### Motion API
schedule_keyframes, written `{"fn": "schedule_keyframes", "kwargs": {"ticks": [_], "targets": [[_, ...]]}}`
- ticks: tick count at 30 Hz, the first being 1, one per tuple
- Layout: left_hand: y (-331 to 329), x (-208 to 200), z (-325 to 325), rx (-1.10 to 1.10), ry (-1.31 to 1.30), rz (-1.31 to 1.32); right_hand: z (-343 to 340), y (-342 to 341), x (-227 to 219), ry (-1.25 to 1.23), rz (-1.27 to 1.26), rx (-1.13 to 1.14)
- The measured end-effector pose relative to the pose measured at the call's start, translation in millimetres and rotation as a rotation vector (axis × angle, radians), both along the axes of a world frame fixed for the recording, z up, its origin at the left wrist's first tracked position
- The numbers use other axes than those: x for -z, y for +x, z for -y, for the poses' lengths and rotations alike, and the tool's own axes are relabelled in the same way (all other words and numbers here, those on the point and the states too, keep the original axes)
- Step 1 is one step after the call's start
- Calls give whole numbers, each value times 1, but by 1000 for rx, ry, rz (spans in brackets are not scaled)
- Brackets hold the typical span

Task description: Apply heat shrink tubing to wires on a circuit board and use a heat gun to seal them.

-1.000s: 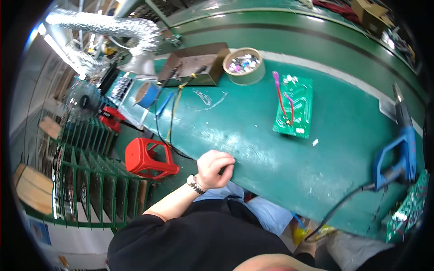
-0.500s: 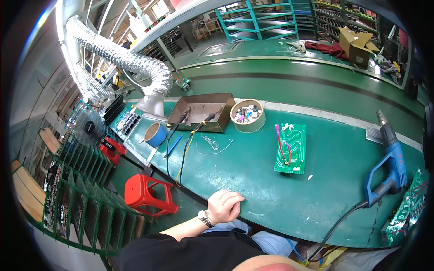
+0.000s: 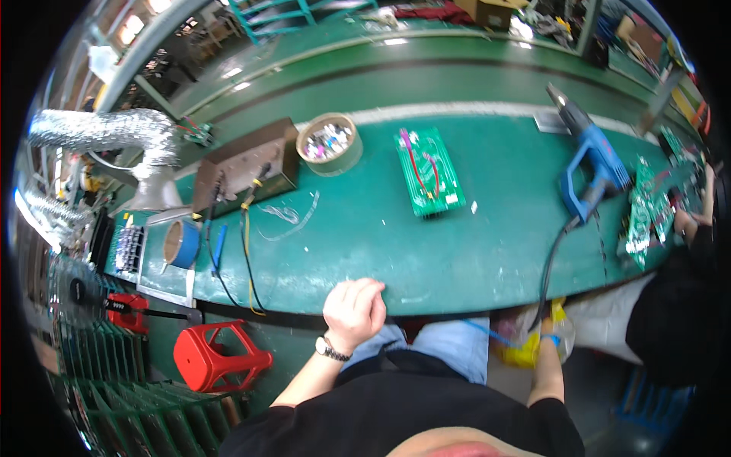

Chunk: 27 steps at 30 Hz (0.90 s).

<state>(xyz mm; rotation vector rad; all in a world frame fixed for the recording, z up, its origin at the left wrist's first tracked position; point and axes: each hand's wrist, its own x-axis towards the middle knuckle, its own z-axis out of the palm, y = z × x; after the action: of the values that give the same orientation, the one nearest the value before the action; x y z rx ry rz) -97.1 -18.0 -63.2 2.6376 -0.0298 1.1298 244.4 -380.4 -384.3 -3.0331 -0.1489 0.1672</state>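
Observation:
My left hand (image 3: 354, 308), with a watch on its wrist, rests curled at the table's front edge; nothing shows in it. Below the edge, to the right, my right hand (image 3: 547, 335) reaches down beside a yellow bag (image 3: 521, 355) and clear plastic. A blue band circles that wrist, and its fingers are blurred and partly hidden. Beyond my hands, a green circuit board (image 3: 442, 171) with red wires lies on the green table (image 3: 365, 251). A blue heat gun (image 3: 598, 164) lies to its right, its black cable hanging over the edge near my right hand.
Back left stand a round tub of small parts (image 3: 335, 156), a metal box (image 3: 251, 164) holding two soldering irons, and a blue roll (image 3: 183, 244). A red stool (image 3: 217, 358) is at left. On the right, a co-worker's hand (image 3: 689, 225) touches circuit boards (image 3: 641, 213).
The view has swung to the right and lower. My right arm and a co-worker at the right edge have come into sight. My left hand stays curled at the table edge.

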Motion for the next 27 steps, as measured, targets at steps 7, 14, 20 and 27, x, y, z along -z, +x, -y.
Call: {"fn": "schedule_keyframes", "kwargs": {"ticks": [7, 14, 20, 27], "targets": [[-5, 2, 0, 48, -23, -3, 162, -151, 30, -119, -133, 315], [-10, 0, 1, 51, -25, -25, 220, -180, 11, -16, -326, 456], [-10, 8, -1, 47, -43, -34, 167, -203, -98, -32, -214, 274], [-7, 2, -5, 89, -142, -22, 103, -275, -278, 1393, -349, 556]]}}
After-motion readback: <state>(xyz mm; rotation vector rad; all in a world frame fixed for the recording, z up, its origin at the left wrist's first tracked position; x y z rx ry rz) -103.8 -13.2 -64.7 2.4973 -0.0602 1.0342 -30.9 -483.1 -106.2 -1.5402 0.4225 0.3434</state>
